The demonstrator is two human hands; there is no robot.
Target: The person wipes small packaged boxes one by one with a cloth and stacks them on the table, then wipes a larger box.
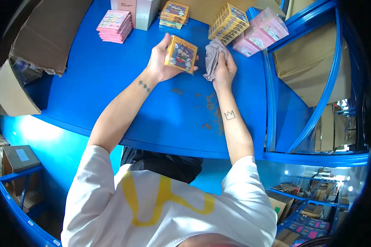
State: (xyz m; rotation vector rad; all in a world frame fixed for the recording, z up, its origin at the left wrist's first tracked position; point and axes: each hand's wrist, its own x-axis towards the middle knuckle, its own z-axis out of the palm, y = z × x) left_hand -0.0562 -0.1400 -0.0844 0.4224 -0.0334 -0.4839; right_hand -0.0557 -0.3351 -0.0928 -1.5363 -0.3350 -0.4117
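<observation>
My left hand (160, 61) grips a small orange box (180, 54) with a cartoon picture on its front, thumb along one side and fingertips showing at the other. In my right hand (225, 70) is a crumpled greyish-mauve cloth (212, 57), bunched between thumb and fingers. The cloth is a short way to the right of the box, not touching it. Both hands are above the blue table (160, 111). Behind the cloth stands a stack of yellow boxes (229, 24).
Pink packets (114, 26) are piled at the back left, near a pink and white carton (141, 12). More orange boxes (174, 15) sit at the back, and pink boxes (261, 32) at the back right. Brown cardboard (43, 33) lies left. Rusty worn patches (210, 103) mark the tabletop.
</observation>
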